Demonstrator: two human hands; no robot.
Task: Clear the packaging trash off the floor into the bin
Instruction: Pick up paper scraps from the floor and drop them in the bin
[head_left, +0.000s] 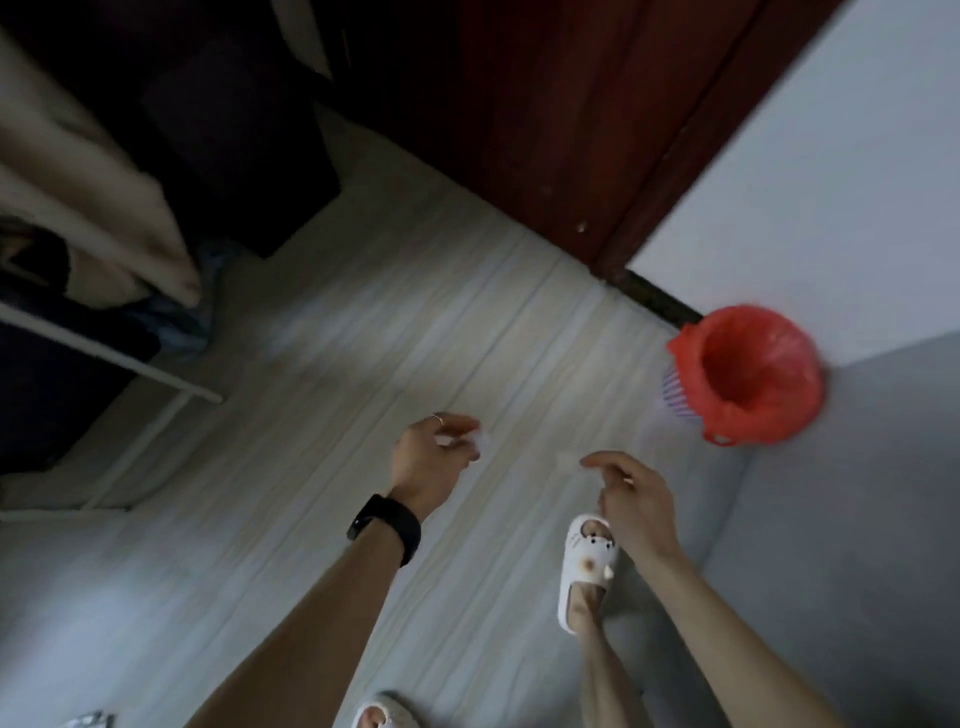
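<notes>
We are holding 1 pale, blurred scrap of packaging (470, 441) at centre frame, our left hand (428, 462) curling its fingers round it and our right hand (636, 501) hanging with fingers loosely apart and seemingly empty, with the red-lined bin (693, 361) standing apart at right, so the drop is not yet done.

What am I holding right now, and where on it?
Left hand pinches a small pale scrap in its fingertips; blur hides where. Right hand looks empty.

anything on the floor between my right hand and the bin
No, in the head view only bare floor lies between the right hand and the bin. The left hand grips a pale scrap.
</notes>
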